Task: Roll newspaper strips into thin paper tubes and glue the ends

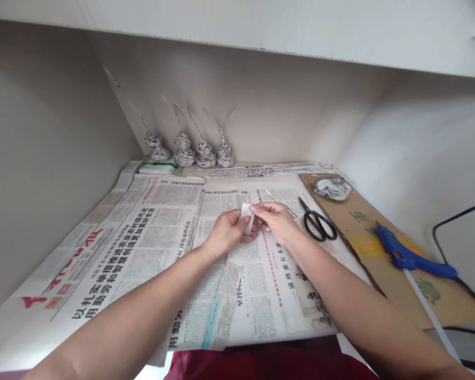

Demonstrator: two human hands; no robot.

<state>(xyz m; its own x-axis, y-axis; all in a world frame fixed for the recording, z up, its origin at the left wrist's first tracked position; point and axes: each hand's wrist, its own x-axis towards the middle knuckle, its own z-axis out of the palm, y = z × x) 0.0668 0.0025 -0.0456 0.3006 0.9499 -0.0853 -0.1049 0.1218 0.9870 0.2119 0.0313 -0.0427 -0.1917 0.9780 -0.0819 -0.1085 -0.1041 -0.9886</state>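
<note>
A narrow newspaper strip runs from between my hands down toward the table's front edge. My left hand is closed on its upper part, the thumb lying across the paper. At the strip's top end, my right hand pinches the edge between thumb and fingertips; its other fingers are partly hidden. Both hands are above newspaper sheets spread on the table. Just right of my right hand lie black-handled scissors, blades pointing away, and a thin white stick.
Several gourd-shaped woven paper pieces stand along the back wall, beside a bundle of thin paper rods. At right, a blue glue gun and a crumpled cloth lie on cardboard. A shelf overhangs the table.
</note>
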